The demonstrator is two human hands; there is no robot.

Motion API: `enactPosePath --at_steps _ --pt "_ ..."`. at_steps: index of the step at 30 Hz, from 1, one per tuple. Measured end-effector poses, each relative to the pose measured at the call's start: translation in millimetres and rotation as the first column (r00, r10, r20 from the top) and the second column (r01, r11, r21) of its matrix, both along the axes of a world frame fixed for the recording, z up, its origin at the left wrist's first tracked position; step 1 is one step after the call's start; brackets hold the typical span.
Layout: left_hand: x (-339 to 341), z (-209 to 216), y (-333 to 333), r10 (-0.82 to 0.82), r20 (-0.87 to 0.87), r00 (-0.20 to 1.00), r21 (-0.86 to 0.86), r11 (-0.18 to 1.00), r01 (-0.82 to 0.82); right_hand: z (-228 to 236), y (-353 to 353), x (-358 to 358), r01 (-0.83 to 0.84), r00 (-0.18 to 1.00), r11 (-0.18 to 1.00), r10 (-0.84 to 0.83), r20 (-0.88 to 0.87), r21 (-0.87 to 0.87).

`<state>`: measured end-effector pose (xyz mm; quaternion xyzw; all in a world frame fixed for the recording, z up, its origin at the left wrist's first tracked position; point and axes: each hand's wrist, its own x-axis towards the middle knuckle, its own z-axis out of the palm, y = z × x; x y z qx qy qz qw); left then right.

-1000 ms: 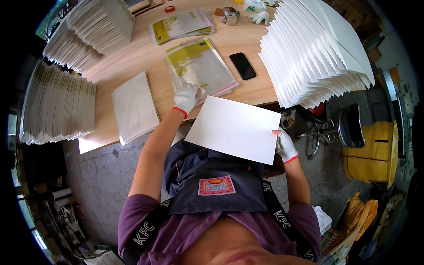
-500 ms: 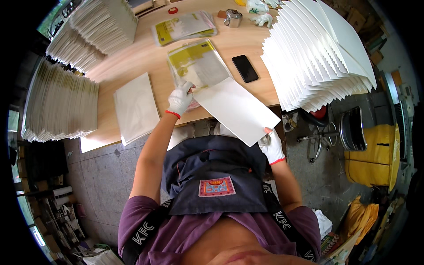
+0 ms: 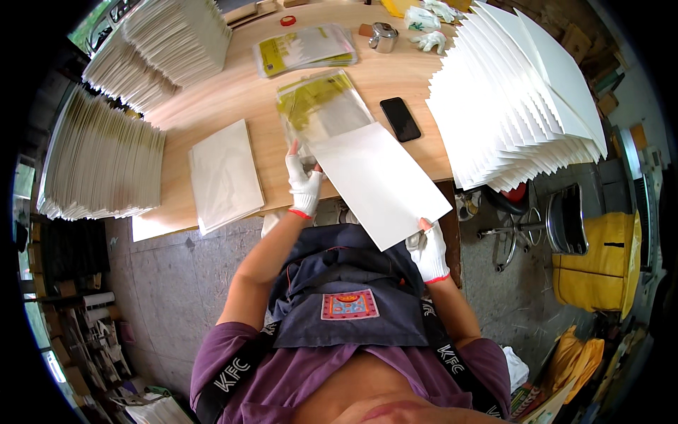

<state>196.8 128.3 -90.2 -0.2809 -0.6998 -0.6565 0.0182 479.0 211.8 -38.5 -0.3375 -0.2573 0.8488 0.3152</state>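
Observation:
A plain white board [image 3: 381, 184] lies slanted across the table's front edge. My right hand [image 3: 428, 253], in a white glove with bare fingertips, grips its near right corner, thumb on top. My left hand [image 3: 304, 185], gloved alike, is beside the board's left edge with fingers apart and the index finger stretched away from me. Its thumb is close to that edge; whether it touches, I cannot tell. The board's far end overlaps clear plastic bags [image 3: 314, 106] with yellow-green print; whether it lies inside one is unclear.
White packed sheets [image 3: 226, 173] lie at left, near tall stacks [image 3: 102, 162]. A fanned stack of white boards [image 3: 508, 106] stands at right. Beyond are a black phone [image 3: 400, 119], more printed bags [image 3: 307, 49], a metal cup [image 3: 383, 37], red tape [image 3: 288, 20] and gloves [image 3: 429, 41].
My left hand has let go of the bag's edge and come nearer, its fingers opening. The board has turned slightly and its near end has shifted toward me with my right hand.

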Motion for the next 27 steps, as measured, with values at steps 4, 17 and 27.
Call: enactPosePath --at_steps 4,17,27 --pt "25.9 -38.9 32.9 -0.408 0.656 0.635 0.610 0.783 -0.126 9.6 -10.8 4.9 -0.117 0.991 0.990 0.121 -0.063 0.077" --pt "105.8 -107.6 -16.5 -0.184 0.922 0.339 0.176 0.983 0.055 -97.3 -19.9 -69.8 -0.112 0.993 0.967 0.118 0.013 -0.229" --pt "70.9 -60.1 -80.9 -0.156 0.967 0.200 0.115 0.973 0.200 -52.6 -20.6 -108.1 -0.691 0.718 0.662 0.585 0.377 0.289"
